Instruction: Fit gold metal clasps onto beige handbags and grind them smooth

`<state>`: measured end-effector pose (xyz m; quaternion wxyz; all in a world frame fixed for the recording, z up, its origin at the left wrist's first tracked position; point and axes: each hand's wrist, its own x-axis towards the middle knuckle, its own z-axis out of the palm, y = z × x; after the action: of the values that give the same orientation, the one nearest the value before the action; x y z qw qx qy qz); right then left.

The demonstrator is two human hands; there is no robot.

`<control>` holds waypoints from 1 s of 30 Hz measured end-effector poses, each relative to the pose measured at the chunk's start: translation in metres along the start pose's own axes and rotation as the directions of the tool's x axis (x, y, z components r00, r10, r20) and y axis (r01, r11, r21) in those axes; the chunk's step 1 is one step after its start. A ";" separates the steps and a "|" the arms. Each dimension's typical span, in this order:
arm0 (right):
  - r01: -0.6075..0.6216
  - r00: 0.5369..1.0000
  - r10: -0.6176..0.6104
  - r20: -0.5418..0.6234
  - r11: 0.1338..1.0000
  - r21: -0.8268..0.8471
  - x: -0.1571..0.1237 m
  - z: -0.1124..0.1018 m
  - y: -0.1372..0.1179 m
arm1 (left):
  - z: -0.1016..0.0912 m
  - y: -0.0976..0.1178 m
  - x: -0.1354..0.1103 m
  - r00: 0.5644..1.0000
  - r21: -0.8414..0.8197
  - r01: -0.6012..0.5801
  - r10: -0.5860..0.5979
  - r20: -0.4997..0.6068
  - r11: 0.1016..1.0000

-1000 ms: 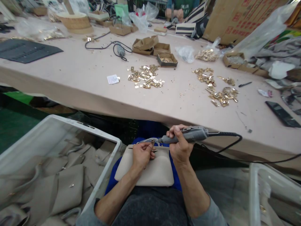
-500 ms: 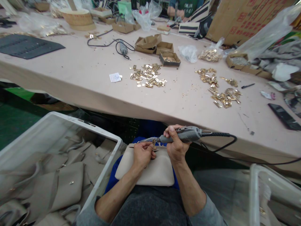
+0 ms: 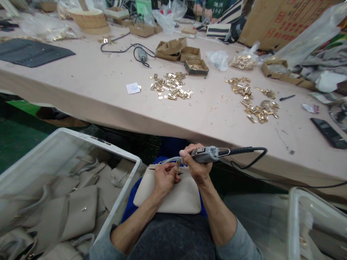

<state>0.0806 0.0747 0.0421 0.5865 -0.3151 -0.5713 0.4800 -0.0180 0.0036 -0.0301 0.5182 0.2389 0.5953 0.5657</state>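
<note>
Angles both bare forearms (image 3: 141, 218) inward, pinching with the left grip (image 3: 166, 177) and clasping with the right grip (image 3: 197, 165).

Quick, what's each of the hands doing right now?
Left hand: closed, pinching a small gold-colored fitting at the beige bag.
Right hand: closed around a gray corded tool.

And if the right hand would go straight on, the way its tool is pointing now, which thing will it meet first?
Probably the small metal piece in the left hand. The right hand hides the tip of its tool, so depth is unclear.
</note>
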 end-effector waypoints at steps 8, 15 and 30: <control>-0.067 0.992 0.060 0.114 0.997 0.050 -0.001 0.002 -0.011 | -0.004 0.003 -0.003 0.997 0.095 -0.054 0.049 0.061 0.994; 0.092 0.987 -0.123 0.100 0.958 0.270 0.025 -0.020 -0.061 | -0.005 -0.004 0.009 0.999 0.147 -0.028 0.034 -0.036 0.989; 0.289 0.551 0.297 -0.780 0.808 0.512 0.237 -0.142 -0.059 | 0.006 -0.005 0.007 0.983 -0.045 -0.037 0.029 -0.180 0.998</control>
<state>0.2033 0.2990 0.1623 0.8506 -0.3069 -0.0440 0.4246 -0.0133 0.0111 -0.0359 0.4587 0.1843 0.6216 0.6076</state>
